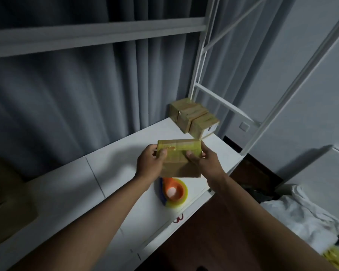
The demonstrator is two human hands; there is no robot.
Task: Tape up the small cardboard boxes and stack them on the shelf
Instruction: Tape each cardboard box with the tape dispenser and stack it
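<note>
Small taped box point(179, 159) held above shelf point(110, 177), left hand point(150, 163) and right hand point(201, 160) grip its sides, thumbs on top, tape roll point(173, 192) just below grip, three taped boxes point(194, 118) stacked beyond at shelf's far corner.

White shelf board point(114, 173) is set against grey curtain. Three taped cardboard boxes point(194, 118) are grouped at its far right corner; tape roll point(173, 192) with orange core is laid near front edge.
</note>
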